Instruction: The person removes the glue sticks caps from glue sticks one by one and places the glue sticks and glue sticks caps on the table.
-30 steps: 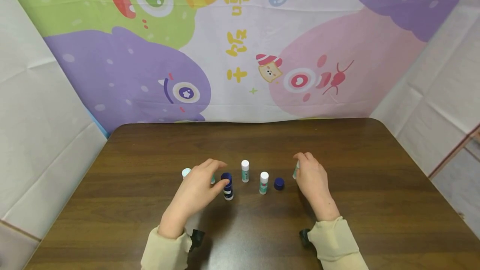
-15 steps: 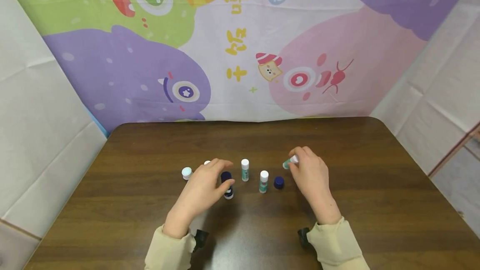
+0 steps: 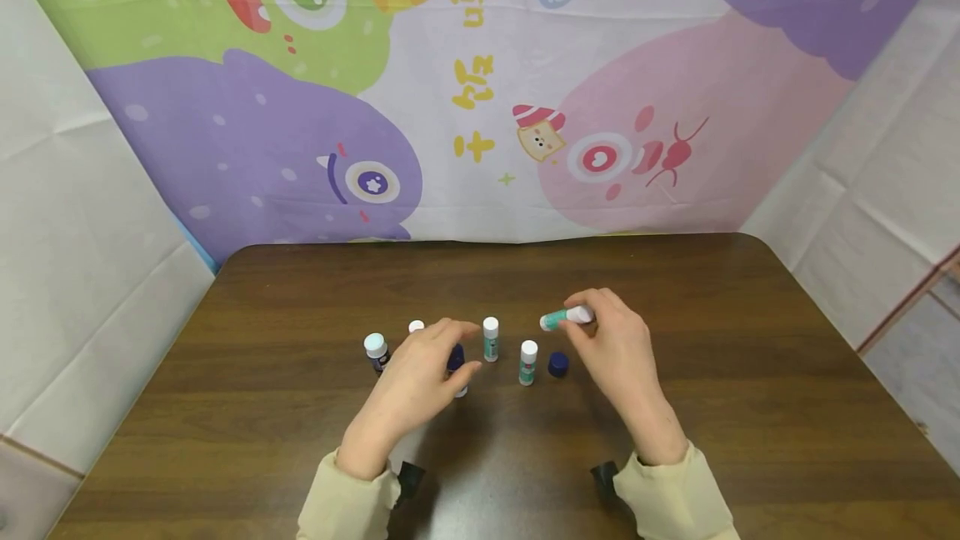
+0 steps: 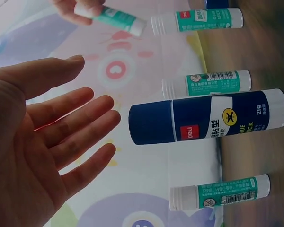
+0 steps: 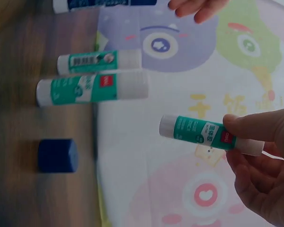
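My right hand (image 3: 618, 348) pinches a small green-and-white glue stick (image 3: 557, 320) by its white-capped end, held tilted nearly flat above the table; the right wrist view shows thumb and fingers on the stick (image 5: 196, 131). My left hand (image 3: 412, 377) has its fingers extended and holds nothing, as the left wrist view shows (image 4: 61, 127). It hovers by a large dark blue glue stick (image 4: 203, 120), which it partly hides in the head view. Two green glue sticks (image 3: 491, 340) (image 3: 528, 363) stand upright between the hands, and a blue cap (image 3: 558, 364) lies left of my right forearm.
Beyond my left hand stand a dark bottle-like stick with a pale top (image 3: 376, 347) and another white-capped stick (image 3: 416, 327), mostly hidden. All are on the brown wooden table (image 3: 480, 457). A cartoon-printed cloth (image 3: 480, 215) hangs behind its far edge.
My right hand has lifted the green glue stick and moved it leftward, tilting it closer to flat. My left hand has shifted right, over the dark blue stick, revealing more of the objects at its left.
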Demonstrator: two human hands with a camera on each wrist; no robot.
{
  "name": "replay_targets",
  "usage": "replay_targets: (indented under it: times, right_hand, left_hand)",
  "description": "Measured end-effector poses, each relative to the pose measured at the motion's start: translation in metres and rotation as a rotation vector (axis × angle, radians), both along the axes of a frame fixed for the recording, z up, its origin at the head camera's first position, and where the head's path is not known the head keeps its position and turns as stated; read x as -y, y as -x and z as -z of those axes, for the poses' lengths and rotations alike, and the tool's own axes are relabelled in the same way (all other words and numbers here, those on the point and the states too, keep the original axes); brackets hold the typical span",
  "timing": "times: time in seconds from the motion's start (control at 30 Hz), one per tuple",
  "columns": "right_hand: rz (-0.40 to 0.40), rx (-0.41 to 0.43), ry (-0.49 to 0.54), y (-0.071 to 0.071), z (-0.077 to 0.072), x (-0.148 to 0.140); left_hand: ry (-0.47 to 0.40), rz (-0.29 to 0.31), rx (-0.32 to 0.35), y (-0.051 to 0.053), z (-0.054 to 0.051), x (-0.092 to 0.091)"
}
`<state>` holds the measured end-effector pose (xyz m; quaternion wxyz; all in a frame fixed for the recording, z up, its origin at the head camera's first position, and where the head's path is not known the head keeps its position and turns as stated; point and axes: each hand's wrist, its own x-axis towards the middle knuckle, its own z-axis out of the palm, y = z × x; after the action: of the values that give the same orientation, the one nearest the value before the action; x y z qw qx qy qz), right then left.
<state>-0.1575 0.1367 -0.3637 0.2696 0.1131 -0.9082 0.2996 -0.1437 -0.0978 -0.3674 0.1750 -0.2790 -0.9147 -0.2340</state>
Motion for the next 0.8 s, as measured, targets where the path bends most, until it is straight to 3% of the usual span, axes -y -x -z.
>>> replay_targets:
  times: [0.47,0.63,0.8]
  right_hand:
    - [-0.276,0.028,0.154,-0.017,-0.012,0.018]
    - [-0.372,0.053,0.192,-0.020,-0.011,0.024]
    - [-0.409,0.072,0.214,-0.022,-0.011,0.029]
  left_hand:
    - [0.003,-0.055,-0.047,-0.002,-0.007,0.005]
    - [-0.006,-0.024,-0.077,-0.004,-0.010,0.003]
    - [-0.021,0.011,-0.119,-0.006,-0.012,0.000]
